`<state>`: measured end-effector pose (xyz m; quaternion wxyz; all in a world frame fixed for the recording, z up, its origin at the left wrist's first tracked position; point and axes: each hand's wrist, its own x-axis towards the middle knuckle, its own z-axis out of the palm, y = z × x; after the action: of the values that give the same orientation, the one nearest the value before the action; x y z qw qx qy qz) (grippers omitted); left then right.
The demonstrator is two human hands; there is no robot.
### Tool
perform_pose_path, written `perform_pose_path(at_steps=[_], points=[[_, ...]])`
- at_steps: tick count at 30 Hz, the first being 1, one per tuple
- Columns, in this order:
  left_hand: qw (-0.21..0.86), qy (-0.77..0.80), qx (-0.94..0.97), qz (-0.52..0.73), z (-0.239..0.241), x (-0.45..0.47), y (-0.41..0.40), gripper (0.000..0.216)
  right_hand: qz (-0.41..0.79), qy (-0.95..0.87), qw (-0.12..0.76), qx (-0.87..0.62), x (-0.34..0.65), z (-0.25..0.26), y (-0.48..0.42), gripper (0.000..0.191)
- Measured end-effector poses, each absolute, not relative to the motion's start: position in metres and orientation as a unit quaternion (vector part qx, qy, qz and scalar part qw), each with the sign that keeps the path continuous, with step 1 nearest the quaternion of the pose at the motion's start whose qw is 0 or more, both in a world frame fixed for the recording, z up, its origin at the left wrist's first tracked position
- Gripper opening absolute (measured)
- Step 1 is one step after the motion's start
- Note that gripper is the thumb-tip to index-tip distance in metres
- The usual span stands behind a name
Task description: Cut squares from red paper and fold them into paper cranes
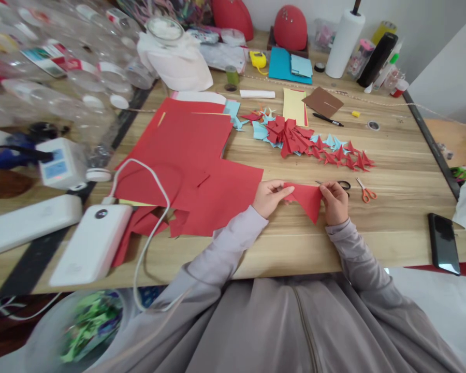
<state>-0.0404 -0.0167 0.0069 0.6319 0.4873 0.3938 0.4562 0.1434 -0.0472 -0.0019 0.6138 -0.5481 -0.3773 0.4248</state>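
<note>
A small piece of red paper [307, 201], folded to a triangle pointing down, is stretched between my two hands above the table's front part. My left hand [271, 198] pinches its left corner with the thumb on top. At the right corner, my right hand [334, 201] grips it between thumb and fingers. Large red paper sheets [186, 155] lie to the left of my left hand. Beyond my hands are a heap of folded red paper pieces [289, 135] and several light blue folded pieces [332, 142]. Black-handled scissors [345, 185] lie partly hidden behind my right hand.
Orange scissors [367, 191] and a black phone [443, 243] lie on the right. A white power bank [91, 243] with a looping cable [159, 189] sits front left. Plastic bottles [77, 67] crowd the left side. A black pen [328, 119] and yellow tape measure [258, 59] lie farther back.
</note>
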Motion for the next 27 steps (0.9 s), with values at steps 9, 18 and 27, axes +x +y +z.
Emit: perform_pose_path(at_steps=[9, 18, 27], points=[[0.674, 0.405, 0.523, 0.329, 0.006, -0.042, -0.018, 0.030, 0.469, -0.554, 0.458, -0.514, 0.136, -0.002, -0.054, 0.030], [0.557, 0.411, 0.638, 0.337, -0.005, -0.039, -0.017, 0.040, 0.449, -0.612, 0.409, -0.507, 0.130, -0.001, -0.055, 0.028], [0.527, 0.414, 0.638, 0.379, 0.000, -0.034, -0.020, 0.028, 0.464, -0.612, 0.403, -0.498, 0.131, 0.006, -0.055, 0.020]])
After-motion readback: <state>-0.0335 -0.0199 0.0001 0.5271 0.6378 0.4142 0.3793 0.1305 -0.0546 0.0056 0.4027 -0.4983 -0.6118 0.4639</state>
